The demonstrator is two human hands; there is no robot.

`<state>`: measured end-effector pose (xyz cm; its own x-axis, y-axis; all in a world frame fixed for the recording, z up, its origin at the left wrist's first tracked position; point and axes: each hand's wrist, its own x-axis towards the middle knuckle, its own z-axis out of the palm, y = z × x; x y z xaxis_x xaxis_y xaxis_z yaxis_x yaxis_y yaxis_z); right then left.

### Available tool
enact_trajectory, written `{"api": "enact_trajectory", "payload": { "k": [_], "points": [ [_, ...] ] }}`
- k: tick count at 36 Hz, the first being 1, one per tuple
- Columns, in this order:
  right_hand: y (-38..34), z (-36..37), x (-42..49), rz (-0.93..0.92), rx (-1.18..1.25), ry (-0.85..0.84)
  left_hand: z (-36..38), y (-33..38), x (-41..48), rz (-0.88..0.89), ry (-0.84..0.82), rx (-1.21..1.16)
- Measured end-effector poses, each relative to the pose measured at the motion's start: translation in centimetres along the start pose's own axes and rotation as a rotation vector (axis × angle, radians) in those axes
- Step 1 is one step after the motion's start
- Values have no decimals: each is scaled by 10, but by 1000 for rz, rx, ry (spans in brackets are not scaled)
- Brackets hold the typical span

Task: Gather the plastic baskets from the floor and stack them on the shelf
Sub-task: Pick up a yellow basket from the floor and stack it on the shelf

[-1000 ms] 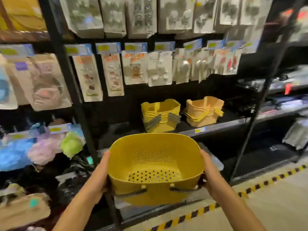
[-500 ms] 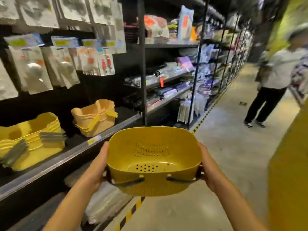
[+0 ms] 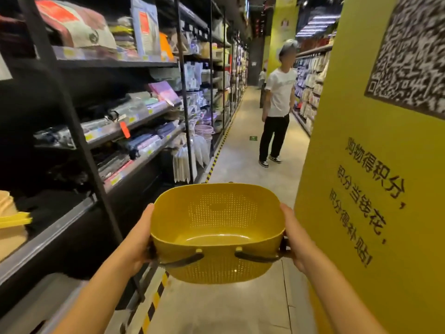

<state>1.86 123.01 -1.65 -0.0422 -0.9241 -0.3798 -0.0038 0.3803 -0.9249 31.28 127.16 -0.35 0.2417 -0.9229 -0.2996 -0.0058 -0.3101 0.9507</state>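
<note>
A yellow perforated basket (image 3: 218, 231), likely light, stiff and empty, is held near and centre over the aisle floor, left hand (image 3: 136, 239) and right hand (image 3: 297, 239) clamped on its ends.

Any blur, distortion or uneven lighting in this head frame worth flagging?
Head view: the yellow basket and both hands, left hand and right hand, are fairly sharp; shelf uprights bow from wide-angle distortion; the left shelving sits in deep shadow; the QR code on the yellow pillar is smeared.

Left hand (image 3: 138, 239), right hand (image 3: 297, 239) grip yellow basket (image 3: 218, 233) above aisle floor (image 3: 240, 307).
</note>
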Motion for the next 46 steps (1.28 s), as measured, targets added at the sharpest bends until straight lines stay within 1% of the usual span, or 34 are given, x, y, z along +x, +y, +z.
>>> {"api": "enact_trajectory", "payload": {
  "k": [2,6,13,17,20,25,31,36,41,46],
  "points": [
    [-7,2,16,6,5,19,1,8,28,-13,-25,-11],
    [-24,15,50,-2,24,68,0,23,87,25,-59,-41],
    [-57,45,119,-21,18,126,-6,59,177,57,-161,-19],
    [-75,62,162,-8,33,151,-14,71,236,90,-183,-18],
    [-84,71,190,-2,45,169,-13,77,273,87,-187,-1],
    [-99,73,236,-4,59,195,-4,84,335,1,-185,-7],
    [-118,59,303,-10,59,199,34,100,400,3,-206,-6],
    [-142,38,374,-55,45,175,76,109,456,12,-160,-37],
    [-170,11,448,-110,46,138,125,125,500,71,-120,-61],
    [-197,-9,522,-95,36,82,159,140,545,86,-62,-73]
  ]
}}
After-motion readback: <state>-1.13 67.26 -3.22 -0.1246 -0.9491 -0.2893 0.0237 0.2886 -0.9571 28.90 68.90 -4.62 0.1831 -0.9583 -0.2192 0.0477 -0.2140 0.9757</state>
